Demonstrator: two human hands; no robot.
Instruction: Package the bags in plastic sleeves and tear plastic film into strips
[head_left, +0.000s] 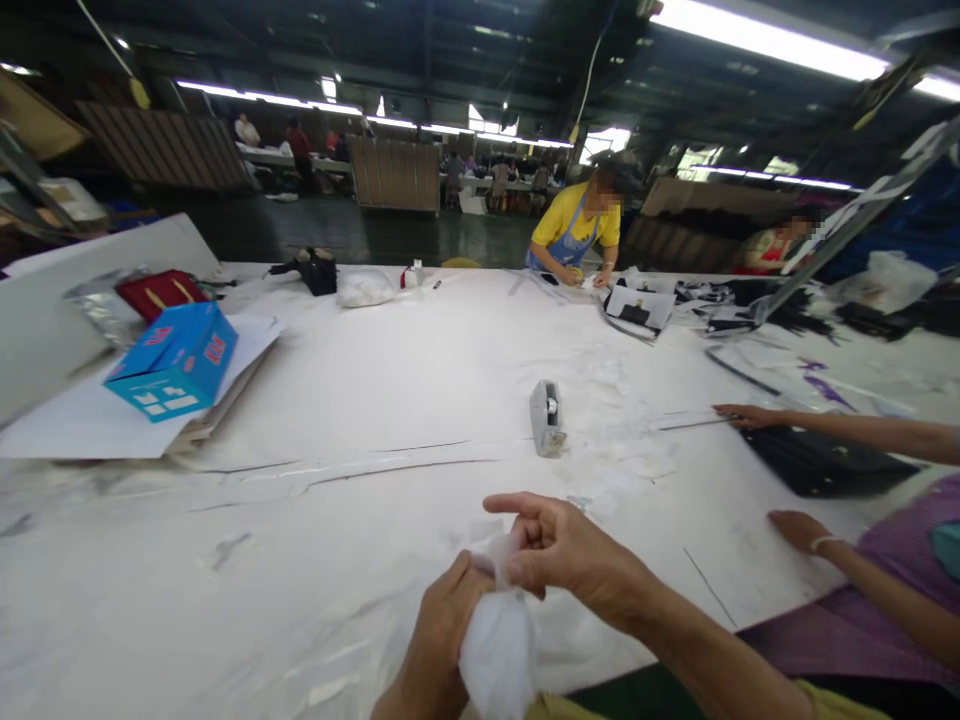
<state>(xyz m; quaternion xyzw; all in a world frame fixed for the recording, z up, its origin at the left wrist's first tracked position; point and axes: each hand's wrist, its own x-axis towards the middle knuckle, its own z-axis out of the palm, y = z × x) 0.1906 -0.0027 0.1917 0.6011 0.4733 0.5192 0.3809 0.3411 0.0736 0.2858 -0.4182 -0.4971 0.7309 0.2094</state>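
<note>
Low in the head view, my left hand point(442, 625) is closed around a bunched piece of thin white wrapping sheet point(499, 650). Part of the sheet sticks up above the fist, and the rest hangs below it. My right hand point(570, 560) meets the left one from the right, its thumb and bent fingers closed on the upper end of the sheet, the index finger stretched out to the left. Whether anything lies inside the sheet is hidden. Beyond my hands a grey tape dispenser point(547, 420) stands on the white table point(390, 380).
A blue box point(176, 360) rests on stacked boards at the left. On the right a co-worker's hands point(799, 530) are by a black bag point(825, 460). Across the table, a person in yellow point(574, 225) works near a white-and-black bag point(637, 310).
</note>
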